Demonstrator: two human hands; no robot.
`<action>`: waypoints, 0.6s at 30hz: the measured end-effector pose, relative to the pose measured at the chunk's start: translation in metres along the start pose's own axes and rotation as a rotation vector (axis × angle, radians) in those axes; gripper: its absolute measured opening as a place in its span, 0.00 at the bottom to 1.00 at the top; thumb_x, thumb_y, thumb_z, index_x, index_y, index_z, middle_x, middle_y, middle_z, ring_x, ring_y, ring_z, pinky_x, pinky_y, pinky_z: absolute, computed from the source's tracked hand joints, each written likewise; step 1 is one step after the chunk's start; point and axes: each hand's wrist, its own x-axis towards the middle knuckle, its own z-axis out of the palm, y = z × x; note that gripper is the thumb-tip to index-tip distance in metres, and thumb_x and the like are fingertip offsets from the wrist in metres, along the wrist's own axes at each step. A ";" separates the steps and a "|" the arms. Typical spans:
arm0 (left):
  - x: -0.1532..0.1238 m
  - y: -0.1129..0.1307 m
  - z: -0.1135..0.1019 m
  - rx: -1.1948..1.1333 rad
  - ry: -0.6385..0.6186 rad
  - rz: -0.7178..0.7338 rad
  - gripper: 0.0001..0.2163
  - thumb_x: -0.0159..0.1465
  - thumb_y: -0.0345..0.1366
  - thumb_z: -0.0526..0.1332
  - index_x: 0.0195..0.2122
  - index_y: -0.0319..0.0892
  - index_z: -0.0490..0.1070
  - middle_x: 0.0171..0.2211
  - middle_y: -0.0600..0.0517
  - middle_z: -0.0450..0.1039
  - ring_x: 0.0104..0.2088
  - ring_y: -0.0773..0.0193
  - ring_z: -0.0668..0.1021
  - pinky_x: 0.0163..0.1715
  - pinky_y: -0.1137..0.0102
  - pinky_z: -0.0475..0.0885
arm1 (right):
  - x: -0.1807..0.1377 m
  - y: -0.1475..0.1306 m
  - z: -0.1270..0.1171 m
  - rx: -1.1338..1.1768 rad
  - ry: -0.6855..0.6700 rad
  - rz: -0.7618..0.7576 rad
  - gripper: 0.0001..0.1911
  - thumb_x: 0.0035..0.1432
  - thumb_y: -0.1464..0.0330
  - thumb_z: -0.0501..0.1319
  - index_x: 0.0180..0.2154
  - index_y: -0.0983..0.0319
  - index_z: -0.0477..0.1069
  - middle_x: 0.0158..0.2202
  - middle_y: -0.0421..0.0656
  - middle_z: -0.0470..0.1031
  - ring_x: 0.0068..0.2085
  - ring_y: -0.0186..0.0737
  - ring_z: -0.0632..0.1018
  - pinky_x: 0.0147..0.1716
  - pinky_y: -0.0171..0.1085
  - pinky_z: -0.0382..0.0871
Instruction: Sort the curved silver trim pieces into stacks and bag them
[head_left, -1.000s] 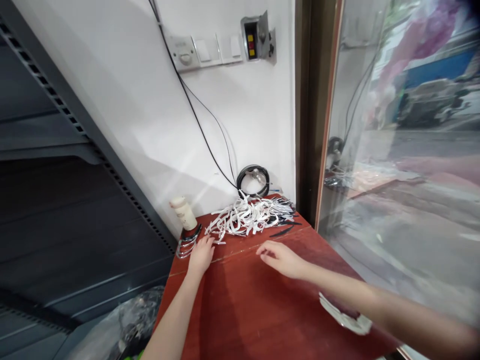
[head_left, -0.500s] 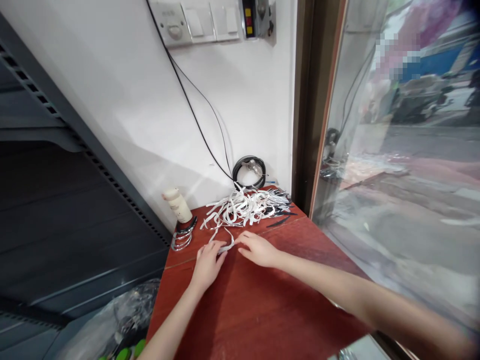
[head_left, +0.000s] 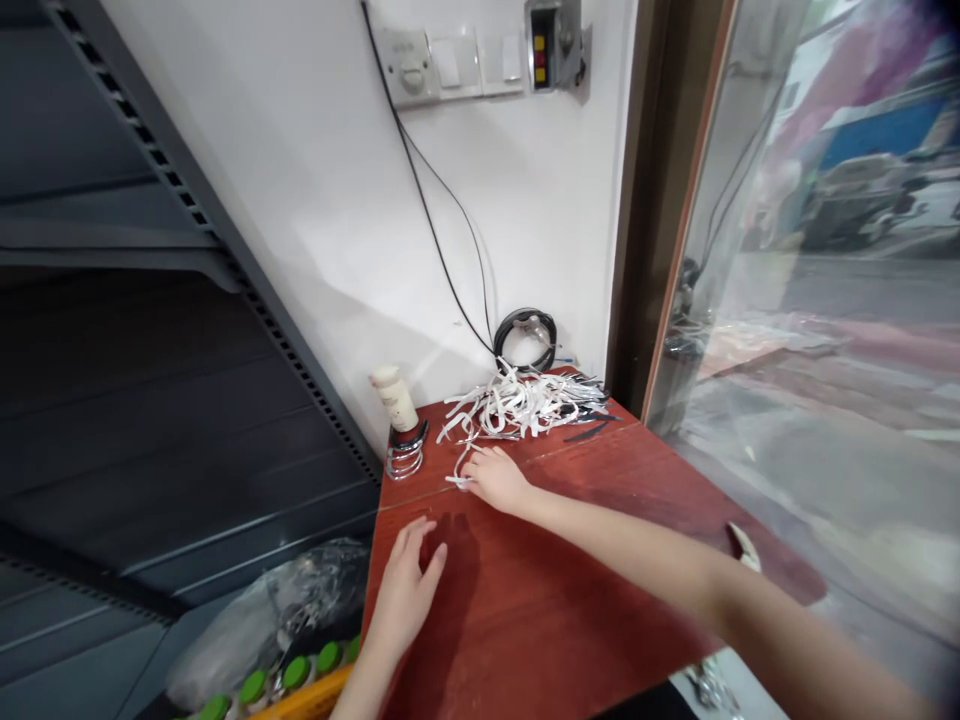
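Observation:
My right hand (head_left: 498, 481) pinches a thin white strip (head_left: 458, 481), whose curved end sticks out to the left of the fingers. Just beyond it lies a tangled pile of white and silvery strips (head_left: 517, 408), with some dark pieces on its right side. Nearer to me, my left hand (head_left: 407, 580) is at the left part of the red-brown tabletop (head_left: 525, 600). Its thumb and fingers are apart and nothing is in them.
A cream bottle (head_left: 396, 400) stands by the wall beside several metal rings (head_left: 405, 460). A black cable coil (head_left: 525, 340) leans at the back. Dark shelving (head_left: 172, 420) rises on the left, glass on the right. Green-capped containers (head_left: 296, 672) sit below left.
My left hand has let go of the white strip and drawn back toward me. My right hand now holds the strip near the pile. The view has shifted left.

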 end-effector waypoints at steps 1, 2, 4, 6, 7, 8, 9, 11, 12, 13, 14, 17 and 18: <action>-0.009 0.002 -0.004 0.004 -0.013 -0.007 0.17 0.65 0.47 0.52 0.50 0.46 0.68 0.54 0.45 0.69 0.57 0.56 0.72 0.60 0.56 0.66 | 0.001 0.000 0.000 0.013 -0.015 0.014 0.11 0.64 0.66 0.59 0.43 0.64 0.76 0.43 0.51 0.77 0.50 0.51 0.72 0.52 0.48 0.60; -0.017 0.005 -0.007 0.010 -0.026 -0.012 0.17 0.65 0.47 0.52 0.50 0.47 0.68 0.55 0.45 0.68 0.58 0.56 0.71 0.60 0.56 0.66 | 0.002 0.001 -0.001 0.031 -0.035 0.023 0.11 0.64 0.66 0.59 0.42 0.63 0.77 0.41 0.50 0.78 0.49 0.51 0.73 0.51 0.47 0.61; -0.030 0.010 -0.013 0.027 -0.046 -0.016 0.17 0.66 0.47 0.51 0.51 0.47 0.68 0.57 0.45 0.66 0.59 0.56 0.70 0.61 0.55 0.65 | 0.001 0.003 -0.006 0.084 -0.097 0.003 0.10 0.64 0.66 0.60 0.39 0.62 0.79 0.38 0.47 0.80 0.45 0.48 0.76 0.48 0.43 0.64; -0.038 0.016 -0.015 0.046 -0.063 -0.011 0.17 0.66 0.46 0.50 0.52 0.47 0.67 0.58 0.45 0.65 0.60 0.56 0.69 0.61 0.54 0.64 | -0.007 0.005 -0.015 0.144 -0.178 -0.065 0.08 0.62 0.67 0.62 0.37 0.60 0.80 0.36 0.43 0.81 0.40 0.42 0.79 0.44 0.38 0.66; -0.041 0.019 -0.015 0.056 -0.071 -0.006 0.18 0.66 0.45 0.50 0.53 0.47 0.67 0.59 0.44 0.65 0.60 0.56 0.69 0.61 0.54 0.64 | -0.013 0.006 -0.020 0.171 -0.216 -0.103 0.07 0.62 0.68 0.62 0.36 0.59 0.80 0.36 0.41 0.81 0.38 0.40 0.79 0.42 0.36 0.67; -0.042 0.023 -0.014 0.065 -0.079 0.000 0.18 0.66 0.44 0.50 0.54 0.46 0.67 0.59 0.44 0.65 0.61 0.55 0.69 0.61 0.54 0.64 | -0.023 0.006 -0.025 0.194 -0.251 -0.139 0.07 0.61 0.68 0.62 0.36 0.58 0.80 0.36 0.40 0.82 0.37 0.39 0.79 0.41 0.34 0.67; -0.043 0.027 -0.012 0.074 -0.088 0.008 0.19 0.66 0.43 0.51 0.56 0.46 0.66 0.60 0.44 0.65 0.61 0.55 0.68 0.62 0.53 0.63 | -0.034 0.005 -0.031 0.212 -0.282 -0.171 0.06 0.61 0.68 0.62 0.36 0.58 0.80 0.36 0.39 0.82 0.37 0.38 0.80 0.41 0.33 0.67; -0.046 0.039 -0.006 0.085 -0.109 0.033 0.21 0.64 0.42 0.54 0.58 0.46 0.64 0.61 0.45 0.64 0.62 0.53 0.66 0.63 0.51 0.60 | -0.064 0.001 -0.041 0.261 -0.330 -0.242 0.07 0.61 0.68 0.62 0.37 0.56 0.80 0.36 0.37 0.82 0.37 0.37 0.80 0.40 0.32 0.67; -0.049 0.045 -0.001 0.087 -0.127 0.050 0.23 0.63 0.41 0.56 0.59 0.46 0.64 0.62 0.45 0.64 0.63 0.53 0.65 0.64 0.50 0.57 | -0.081 -0.002 -0.046 0.292 -0.345 -0.284 0.07 0.61 0.67 0.62 0.37 0.56 0.80 0.36 0.37 0.82 0.37 0.37 0.80 0.40 0.32 0.67; -0.053 0.052 0.005 0.089 -0.158 0.072 0.24 0.62 0.41 0.58 0.60 0.47 0.64 0.63 0.46 0.63 0.64 0.53 0.65 0.65 0.49 0.56 | -0.099 -0.005 -0.051 0.325 -0.353 -0.327 0.07 0.61 0.67 0.62 0.38 0.56 0.80 0.36 0.38 0.82 0.37 0.37 0.80 0.41 0.32 0.67; -0.059 0.060 0.011 0.091 -0.198 0.100 0.24 0.61 0.41 0.60 0.60 0.49 0.64 0.63 0.48 0.63 0.64 0.53 0.65 0.66 0.48 0.54 | -0.117 -0.008 -0.056 0.360 -0.354 -0.365 0.08 0.62 0.67 0.61 0.38 0.56 0.80 0.35 0.39 0.82 0.38 0.38 0.79 0.43 0.33 0.67; -0.080 0.082 0.032 0.102 -0.320 0.227 0.20 0.62 0.46 0.61 0.55 0.55 0.69 0.62 0.50 0.66 0.62 0.53 0.67 0.64 0.45 0.57 | -0.162 -0.010 -0.074 0.500 -0.359 -0.386 0.10 0.64 0.65 0.59 0.39 0.57 0.80 0.35 0.41 0.81 0.38 0.38 0.79 0.46 0.35 0.67; -0.087 0.088 0.039 0.105 -0.325 0.278 0.18 0.62 0.47 0.61 0.53 0.55 0.71 0.60 0.50 0.68 0.61 0.53 0.69 0.62 0.45 0.60 | -0.171 -0.007 -0.080 0.572 -0.357 -0.359 0.11 0.64 0.64 0.59 0.39 0.58 0.80 0.35 0.42 0.81 0.38 0.38 0.79 0.45 0.35 0.67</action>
